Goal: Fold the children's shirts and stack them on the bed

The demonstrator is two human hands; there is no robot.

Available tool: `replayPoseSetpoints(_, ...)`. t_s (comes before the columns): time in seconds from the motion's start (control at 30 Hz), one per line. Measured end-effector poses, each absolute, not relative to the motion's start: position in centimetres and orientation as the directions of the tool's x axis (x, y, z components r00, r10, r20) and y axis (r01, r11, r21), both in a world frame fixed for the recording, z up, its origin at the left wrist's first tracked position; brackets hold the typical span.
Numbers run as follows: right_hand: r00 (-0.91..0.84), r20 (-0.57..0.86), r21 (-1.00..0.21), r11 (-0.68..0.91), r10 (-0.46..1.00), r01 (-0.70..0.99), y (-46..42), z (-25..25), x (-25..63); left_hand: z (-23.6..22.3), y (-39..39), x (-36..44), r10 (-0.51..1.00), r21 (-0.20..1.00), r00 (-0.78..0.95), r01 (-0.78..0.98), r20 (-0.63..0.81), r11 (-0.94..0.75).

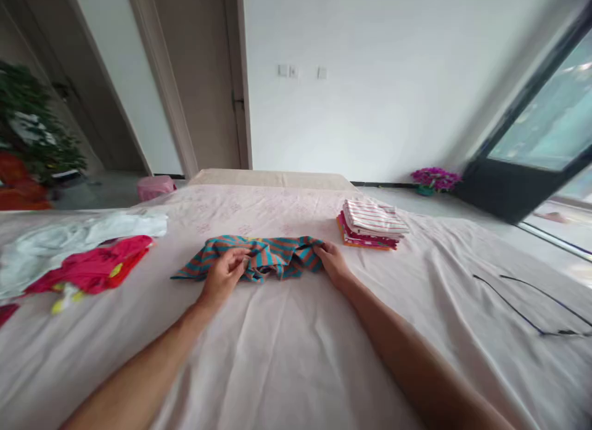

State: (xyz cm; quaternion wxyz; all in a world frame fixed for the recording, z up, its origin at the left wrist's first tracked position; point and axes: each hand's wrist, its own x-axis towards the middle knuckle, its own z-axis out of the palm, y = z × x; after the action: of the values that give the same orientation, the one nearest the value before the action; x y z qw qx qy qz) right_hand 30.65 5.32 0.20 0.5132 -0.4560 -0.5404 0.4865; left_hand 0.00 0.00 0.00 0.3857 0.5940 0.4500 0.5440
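A crumpled teal and orange striped garment point(272, 254) lies across the middle of the pale bedsheet. My left hand point(228, 266) pinches its near edge left of centre, thumb and fingers closed on the cloth. At the garment's right end, my right hand point(331, 260) grips a corner between thumb and fingers. Folds hide the garment's exact shape and part of the fingertips. Just beyond my right hand sits a neat stack of folded clothes point(374, 223), with a white, red-striped piece on top.
Loose pink and red clothes point(95, 266) and white clothes point(87, 232) lie at the left. A pair of glasses point(541, 331) rests on the sheet point(287, 368) at right. Beyond the bed stand a pink stool point(155, 187) and purple flowers point(437, 178).
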Motion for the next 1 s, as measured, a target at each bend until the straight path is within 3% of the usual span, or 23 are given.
replayPoseSetpoints(0.5, -0.040, 0.129, -0.992, 0.129, 0.991, -0.007, 5.05, 0.62, 30.35, 0.64, -0.34, 0.33, 0.957, 0.957, 0.020, 0.021, 0.290, -0.291)
replayPoseSetpoints(0.77, -0.043, 0.127, -0.992, 0.127, 0.991, -0.009, 4.97, 0.75, 30.28, 0.72, -0.32, 0.40, 0.946, 0.945, 0.016, 0.046, 0.324, -0.324)
replayPoseSetpoints(1.0, -0.048, 0.131, -0.991, 0.132, 0.990, 0.002, 4.96, 0.80, 30.27, 0.60, -0.42, 0.36, 0.964, 0.961, -0.019, 0.078, 0.266, -0.264)
